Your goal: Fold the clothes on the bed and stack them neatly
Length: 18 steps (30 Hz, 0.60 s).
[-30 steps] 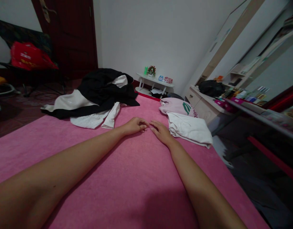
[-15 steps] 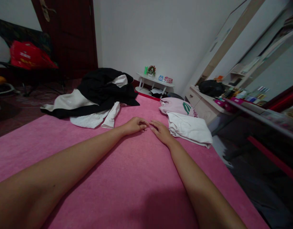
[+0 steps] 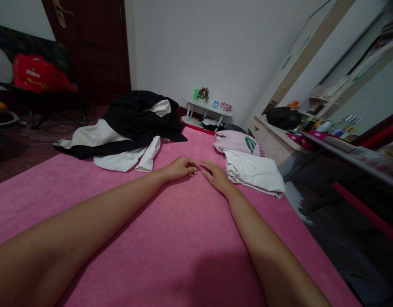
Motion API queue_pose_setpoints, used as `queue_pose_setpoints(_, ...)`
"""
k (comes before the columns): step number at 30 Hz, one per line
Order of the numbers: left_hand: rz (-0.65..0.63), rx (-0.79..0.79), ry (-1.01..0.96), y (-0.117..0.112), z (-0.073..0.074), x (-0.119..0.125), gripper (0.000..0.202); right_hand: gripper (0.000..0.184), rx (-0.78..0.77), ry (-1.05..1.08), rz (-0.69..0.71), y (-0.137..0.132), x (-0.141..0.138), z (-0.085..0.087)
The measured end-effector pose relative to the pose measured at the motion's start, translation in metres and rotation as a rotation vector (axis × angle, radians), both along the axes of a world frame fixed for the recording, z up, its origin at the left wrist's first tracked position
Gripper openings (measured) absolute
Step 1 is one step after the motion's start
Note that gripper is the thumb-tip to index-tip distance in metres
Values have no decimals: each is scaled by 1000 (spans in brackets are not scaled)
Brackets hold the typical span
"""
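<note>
Both arms reach forward over a pink bedspread. My left hand rests on it, fingers loosely bent and apart, holding nothing. Fingertip to fingertip with it, or nearly so, lies my right hand, its fingers also parted and without anything in them. Just right of the right hand sits a folded white garment. Behind that is a folded light pink garment with a green print. Beyond the left hand, a heap of black clothing lies with white clothing partly beneath it.
A small white shelf table with a plant and little items stands against the far wall. On the right is a dresser crowded with bottles and a black bag. A red bag sits on a chair at left, near a dark door.
</note>
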State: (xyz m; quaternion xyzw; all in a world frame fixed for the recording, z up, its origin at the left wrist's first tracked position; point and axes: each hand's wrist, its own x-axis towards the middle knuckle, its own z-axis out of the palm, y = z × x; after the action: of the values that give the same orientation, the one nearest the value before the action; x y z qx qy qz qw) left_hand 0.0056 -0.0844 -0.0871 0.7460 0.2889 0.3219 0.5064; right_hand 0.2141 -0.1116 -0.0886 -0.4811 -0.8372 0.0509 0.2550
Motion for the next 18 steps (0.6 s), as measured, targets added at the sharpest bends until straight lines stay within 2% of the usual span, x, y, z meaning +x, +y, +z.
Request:
queue_pose_setpoints(14,13,-23,13,-3,1,2,27,36,-4,-6,-3,-1,0,1)
queue_pose_setpoints(16,33,39,37,-3,6,1,26,36,-1,3,9,1,1,0)
queue_pose_setpoints(18,101,170,71,2,13,-4,23,35,0,14,18,2,1,-1)
